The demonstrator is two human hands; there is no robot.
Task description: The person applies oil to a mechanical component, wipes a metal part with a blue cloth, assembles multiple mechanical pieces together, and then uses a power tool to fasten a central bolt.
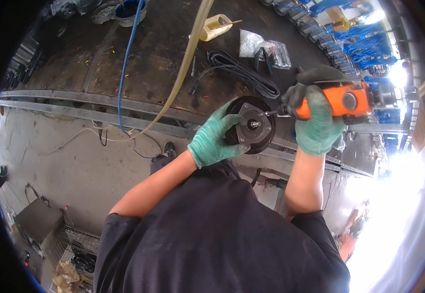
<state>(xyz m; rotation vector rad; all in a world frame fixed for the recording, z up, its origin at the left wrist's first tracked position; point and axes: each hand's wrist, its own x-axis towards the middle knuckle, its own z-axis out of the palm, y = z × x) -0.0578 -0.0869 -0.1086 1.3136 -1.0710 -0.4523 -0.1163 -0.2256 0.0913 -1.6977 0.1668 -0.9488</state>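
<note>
My left hand (215,139), in a green glove, grips the rim of a round black motor-like part (261,136) at the table's near edge. A grey plate with several screws and a short metal shaft at its centre faces up. My right hand (320,122), also gloved in green, is wrapped round an orange and black power screwdriver (339,100) lying nearly level. Its bit points left and reaches the plate's upper right edge, at or near a screw; whether it touches cannot be told. A metal fitting and hose run off the tool's right end.
Behind the part lie a coiled black cable (244,73), clear plastic bags (250,43) and a cut yellow container (216,27). A beige hose (188,58) and a blue hose (129,53) hang across the table's front. Blue-wired parts (369,44) line the right; a wire basket (70,244) stands lower left.
</note>
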